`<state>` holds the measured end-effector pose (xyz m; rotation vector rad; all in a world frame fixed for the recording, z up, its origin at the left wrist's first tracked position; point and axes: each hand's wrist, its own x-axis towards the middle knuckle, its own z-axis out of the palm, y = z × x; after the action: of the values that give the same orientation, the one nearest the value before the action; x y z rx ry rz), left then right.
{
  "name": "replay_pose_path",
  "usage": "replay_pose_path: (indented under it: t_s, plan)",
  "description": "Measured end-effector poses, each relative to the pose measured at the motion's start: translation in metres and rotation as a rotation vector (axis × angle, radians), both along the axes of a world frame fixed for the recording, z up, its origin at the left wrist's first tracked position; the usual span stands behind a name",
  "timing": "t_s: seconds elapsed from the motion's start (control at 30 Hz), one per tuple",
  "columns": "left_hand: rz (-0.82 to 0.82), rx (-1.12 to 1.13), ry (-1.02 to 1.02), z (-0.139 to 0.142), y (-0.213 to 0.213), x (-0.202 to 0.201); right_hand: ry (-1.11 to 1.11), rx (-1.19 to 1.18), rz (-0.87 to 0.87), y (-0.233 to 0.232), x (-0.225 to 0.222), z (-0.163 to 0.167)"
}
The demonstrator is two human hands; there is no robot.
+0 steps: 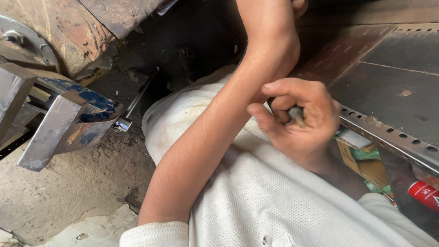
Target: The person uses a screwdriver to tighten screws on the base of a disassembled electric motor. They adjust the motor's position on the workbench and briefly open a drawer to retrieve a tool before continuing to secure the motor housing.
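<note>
The right hand [299, 121] has its fingers curled tight around a slim dark metal tool handle [295, 112], just beside the perforated grey steel rail [393, 137]. The left hand [297, 5] reaches beyond view; its fingers cannot be judged.

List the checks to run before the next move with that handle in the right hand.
1. Grip: the right hand is closed round the dark handle. Ok.
2. What the handle's far end sits on: hidden behind the left forearm. Cannot tell.
3. Left hand: almost all past the top edge, so what it holds is unseen. Cannot tell.
4. Room to swing: the arms cross, and the right hand is tight against the left forearm. Not ok.
5. Loose tools: the chrome-tipped bar lies by the blue vise, away from both hands. Ok.
6. Right side: the perforated metal rail runs close beside the right hand. Not ok.
</note>
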<state>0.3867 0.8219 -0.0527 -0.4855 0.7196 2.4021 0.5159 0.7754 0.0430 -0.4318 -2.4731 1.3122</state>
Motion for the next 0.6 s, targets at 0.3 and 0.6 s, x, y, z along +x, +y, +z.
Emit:
replay_pose_path:
  t_s: [0.3, 0.6]
  plan:
    - [-0.020, -0.034, -0.002, 0.004, -0.005, 0.000, -0.093, 0.025, 0.033, -0.007, -0.005, 0.007]
    - [-0.020, -0.014, 0.036, 0.003, -0.007, 0.002, -0.105, 0.011, 0.000, -0.013, -0.006, 0.008]
